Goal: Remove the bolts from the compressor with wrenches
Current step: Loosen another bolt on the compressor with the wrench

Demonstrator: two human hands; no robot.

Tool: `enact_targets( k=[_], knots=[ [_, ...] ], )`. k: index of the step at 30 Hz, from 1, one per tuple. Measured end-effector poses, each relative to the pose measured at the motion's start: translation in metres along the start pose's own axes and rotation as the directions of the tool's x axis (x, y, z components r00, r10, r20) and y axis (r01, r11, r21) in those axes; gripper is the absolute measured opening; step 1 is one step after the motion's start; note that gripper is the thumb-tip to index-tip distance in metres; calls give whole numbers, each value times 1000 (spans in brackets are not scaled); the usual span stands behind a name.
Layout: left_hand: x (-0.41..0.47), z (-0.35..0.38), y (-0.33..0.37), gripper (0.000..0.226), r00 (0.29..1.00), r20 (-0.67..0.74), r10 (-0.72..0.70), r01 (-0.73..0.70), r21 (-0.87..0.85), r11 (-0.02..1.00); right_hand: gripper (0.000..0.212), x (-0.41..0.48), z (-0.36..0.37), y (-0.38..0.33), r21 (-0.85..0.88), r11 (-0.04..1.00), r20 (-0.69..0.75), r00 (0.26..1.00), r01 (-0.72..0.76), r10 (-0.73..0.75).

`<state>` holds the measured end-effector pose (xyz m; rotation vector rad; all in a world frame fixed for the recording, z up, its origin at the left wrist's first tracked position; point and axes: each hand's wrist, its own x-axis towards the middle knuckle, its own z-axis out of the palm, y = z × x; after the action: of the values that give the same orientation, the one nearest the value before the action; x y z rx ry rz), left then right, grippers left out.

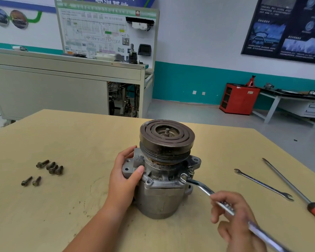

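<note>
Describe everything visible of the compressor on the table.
The compressor stands upright on the table: a grey, grimy metal cylinder with mounting lugs, topped by a dark grooved pulley with a shaft stub at its centre. The left hand grips its left lug; the right hand holds a wrench on a front bolt.

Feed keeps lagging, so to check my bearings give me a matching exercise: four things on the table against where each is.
1 loose bolts; 2 spare wrench; 3 screwdriver; 4 left hand
A holds the compressor; B far right of the table; C left of compressor; D between compressor and screwdriver
Pairs: 1-C; 2-D; 3-B; 4-A
</note>
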<state>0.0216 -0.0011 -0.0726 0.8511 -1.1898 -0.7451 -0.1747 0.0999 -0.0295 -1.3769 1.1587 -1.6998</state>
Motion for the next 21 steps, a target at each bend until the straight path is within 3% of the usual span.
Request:
enact_targets(
  k=[3, 7, 10, 13, 15, 18, 20, 21],
  knots=[
    [0, 0, -1, 47, 1000, 0, -2, 2, -12, 1000, 37, 37, -10, -1, 247, 945, 41, 976, -216, 212],
    [1, 0, -2, 48, 1000, 14, -2, 3, -43, 999, 46, 89, -17, -2, 270, 855, 325, 877, -444, 353],
    [2, 0, -3, 48, 1000, 15, 2, -1, -61, 998, 47, 93, -11, -10, 366, 812, 345, 877, -454, 335],
    [1, 0, -4, 48, 1000, 21, 1, 0, -56, 998, 39, 54, -16, -16, 523, 798, 199, 953, -299, 227],
    [2, 0, -5, 46, 1000, 17, 0, 1, -52, 999, 54, 25, -21, -22, 467, 853, 143, 972, -232, 186],
    [2, 0, -5, 46, 1000, 11, 1, -1, -55, 998, 102, -2, -24, -25, 293, 900, 150, 945, -323, 291],
    [1, 0, -6, 45, 1000, 9, 0, 1, -62, 998, 103, -14, -21, -28, 156, 943, 195, 945, -295, 263],
    [1, 0, -5, 45, 1000, 6, 0, 0, -65, 998, 91, -17, -17, -29, 108, 969, 218, 957, -220, 193]
  ],
)
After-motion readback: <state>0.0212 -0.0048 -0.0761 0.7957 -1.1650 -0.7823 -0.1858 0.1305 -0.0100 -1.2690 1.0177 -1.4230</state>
